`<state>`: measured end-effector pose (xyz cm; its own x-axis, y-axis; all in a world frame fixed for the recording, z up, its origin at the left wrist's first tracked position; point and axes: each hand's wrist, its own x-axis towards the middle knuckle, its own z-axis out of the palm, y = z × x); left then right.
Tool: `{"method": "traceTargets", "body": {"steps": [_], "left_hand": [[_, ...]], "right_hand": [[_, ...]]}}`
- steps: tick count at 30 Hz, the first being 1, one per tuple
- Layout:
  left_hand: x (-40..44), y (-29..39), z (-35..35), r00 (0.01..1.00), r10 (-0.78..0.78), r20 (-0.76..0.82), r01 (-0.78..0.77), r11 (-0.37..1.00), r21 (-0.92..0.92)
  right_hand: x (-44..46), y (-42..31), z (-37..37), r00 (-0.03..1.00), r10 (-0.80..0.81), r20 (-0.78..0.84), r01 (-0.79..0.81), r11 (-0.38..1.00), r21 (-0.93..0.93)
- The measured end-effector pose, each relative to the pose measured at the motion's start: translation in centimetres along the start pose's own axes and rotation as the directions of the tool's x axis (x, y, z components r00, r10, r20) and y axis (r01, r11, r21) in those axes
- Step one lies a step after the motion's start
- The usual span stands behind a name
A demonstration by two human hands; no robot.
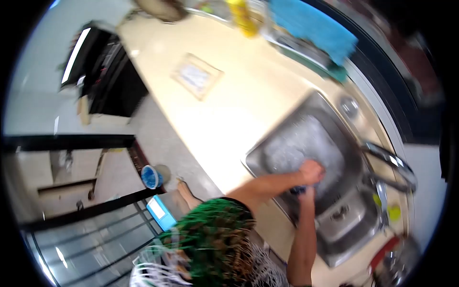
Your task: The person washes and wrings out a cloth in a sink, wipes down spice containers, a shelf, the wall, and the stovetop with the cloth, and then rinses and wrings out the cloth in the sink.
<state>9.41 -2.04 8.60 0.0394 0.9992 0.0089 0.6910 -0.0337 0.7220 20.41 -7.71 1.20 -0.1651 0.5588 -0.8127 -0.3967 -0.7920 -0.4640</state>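
Suds (301,138) stood in the sink (351,143), right of frame, work apparently unfinished; left hand (311,170) and right hand (310,185) grips were indeterminable.

The sink is set into the bench (158,48) at the right of the view. Its larger basin (351,136) contains water (299,143); the smaller basin (363,215) adjoins it below. The left hand (311,172) is at the larger basin, with the right hand (306,190) just below it (the boundary between them is blurred). The tap (389,165) stands right of the basins. A packet (197,76) lies on the bench, left of the sink and well apart. A towel (311,26) is beyond the larger basin; a bottle (241,18) stands left of the towel. A bucket (151,177) is left of the bench.
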Motion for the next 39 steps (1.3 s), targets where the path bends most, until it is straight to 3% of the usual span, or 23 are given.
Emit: {"method": "traceTargets", "body": {"steps": [1, 3, 4, 5, 8, 9, 11, 14, 15, 16, 17, 19, 21, 23, 27, 28, 30, 32, 34, 35, 36, 38, 39], "left_hand": [[1.0, -1.3, -1.4, 0.98, -0.113, 0.161, 0.105, 0.993, 0.058], [1.2, -4.8, -1.8, 0.985, -0.157, 0.074, 0.141, 0.971, 0.191], [1.1, -6.0, -2.0, 0.987, -0.16, 0.033, 0.146, 0.954, 0.262], [1.3, -6.8, -3.5, 0.957, -0.194, 0.216, 0.134, 0.955, 0.265], [0.8, -7.3, -6.7, 0.943, -0.329, 0.046, 0.271, 0.843, 0.465], [0.9, -6.8, -7.4, 0.942, -0.333, 0.034, 0.279, 0.837, 0.471], [1.2, -5.4, -7.0, 0.773, -0.626, -0.099, 0.633, 0.754, 0.176], [-0.2, -2.2, -3.2, 0.849, -0.518, 0.102, 0.495, 0.848, 0.189], [-0.6, -2.1, -0.6, 0.899, -0.412, 0.148, 0.392, 0.908, 0.145], [-0.8, -2.4, 3.2, 0.895, -0.439, 0.08, 0.441, 0.897, -0.007], [-1.8, -1.3, 4.7, 0.93, -0.367, 0.016, 0.367, 0.929, -0.048], [-2.7, 1.8, 4.3, 0.97, -0.234, -0.067, 0.226, 0.967, -0.116], [-3.8, 4.6, 3.5, 0.99, -0.141, -0.027, 0.134, 0.976, -0.173], [-4.4, 6.4, 2.8, 0.998, -0.054, 0.029, 0.059, 0.979, -0.197], [-2.2, 5.2, 0.5, 0.979, 0.004, 0.205, 0.024, 0.991, -0.132], [-1.2, 4.2, 0.0, 0.966, -0.011, 0.259, 0.037, 0.994, -0.098], [0.7, 1.7, -1.2, 0.927, -0.098, 0.363, 0.111, 0.994, -0.015], [2.3, -1.5, -0.8, 0.874, -0.293, 0.387, 0.311, 0.95, 0.017], [1.7, -4.1, -2.2, 0.98, -0.19, 0.056, 0.182, 0.975, 0.13], [1.6, -4.5, -4.2, 0.964, -0.204, 0.169, 0.175, 0.97, 0.171], [1.6, -4.9, -6.1, 0.935, -0.221, 0.279, 0.163, 0.963, 0.216], [1.4, -6.5, -6.3, 0.948, -0.242, 0.208, 0.173, 0.937, 0.302], [1.3, -7.0, -6.5, 0.958, -0.255, 0.132, 0.189, 0.905, 0.382]], "right_hand": [[-1.0, -0.6, 0.6, 0.998, -0.007, -0.059, -0.001, 0.99, -0.139], [-3.0, -2.2, 2.6, 0.999, 0.01, 0.033, -0.008, 0.998, -0.058], [-2.6, -2.5, 1.8, 0.996, -0.048, -0.077, 0.043, 0.997, -0.059], [-2.0, -3.0, 0.4, 0.974, 0.031, -0.224, -0.017, 0.998, 0.065], [-0.8, -3.5, -3.1, 0.935, 0.125, -0.332, -0.149, 0.988, -0.045], [-0.2, -3.5, -4.0, 0.939, 0.127, -0.32, -0.151, 0.987, -0.051], [0.1, -3.8, -3.5, 0.964, 0.222, -0.147, -0.231, 0.972, -0.045], [-3.6, -6.2, 3.4, 0.96, 0.227, -0.167, -0.236, 0.971, -0.04], [-2.1, -5.5, 2.7, 0.99, 0.141, 0.017, -0.142, 0.982, 0.125], [-1.0, -5.3, 2.0, 0.99, 0.142, 0.024, -0.144, 0.982, 0.12], [0.8, -5.2, 0.9, 0.834, 0.068, 0.548, -0.175, 0.973, 0.147], [10.7, -3.1, -10.5, 0.923, 0.08, 0.376, -0.181, 0.953, 0.241], [3.0, -5.1, -5.4, 1.0, 0.028, 0.006, -0.028, 0.999, 0.041], [0.5, -5.3, -3.7, 0.992, -0.062, -0.112, 0.052, 0.994, -0.096], [-0.6, -4.0, -0.6, 0.944, -0.325, -0.054, 0.276, 0.871, -0.405], [-0.2, -3.7, 0.2, 0.967, -0.252, 0.035, 0.253, 0.941, -0.223], [0.4, -3.4, 1.1, 0.949, -0.047, 0.312, -0.009, 0.985, 0.175], [-1.5, -4.1, 2.7, 0.887, 0.065, 0.458, -0.166, 0.969, 0.185], [-6.6, -6.6, 6.0, 0.965, 0.086, 0.249, -0.126, 0.981, 0.151], [-8.0, -7.3, 6.7, 0.994, 0.103, 0.036, -0.107, 0.988, 0.108], [-6.5, -6.9, 4.3, 0.994, 0.104, 0.036, -0.108, 0.988, 0.109], [-1.7, -5.5, -2.9, 0.996, -0.035, 0.079, 0.036, 0.999, -0.016], [-1.9, -5.3, -3.0, 0.996, -0.076, -0.051, 0.076, 0.997, 0.002]]}}
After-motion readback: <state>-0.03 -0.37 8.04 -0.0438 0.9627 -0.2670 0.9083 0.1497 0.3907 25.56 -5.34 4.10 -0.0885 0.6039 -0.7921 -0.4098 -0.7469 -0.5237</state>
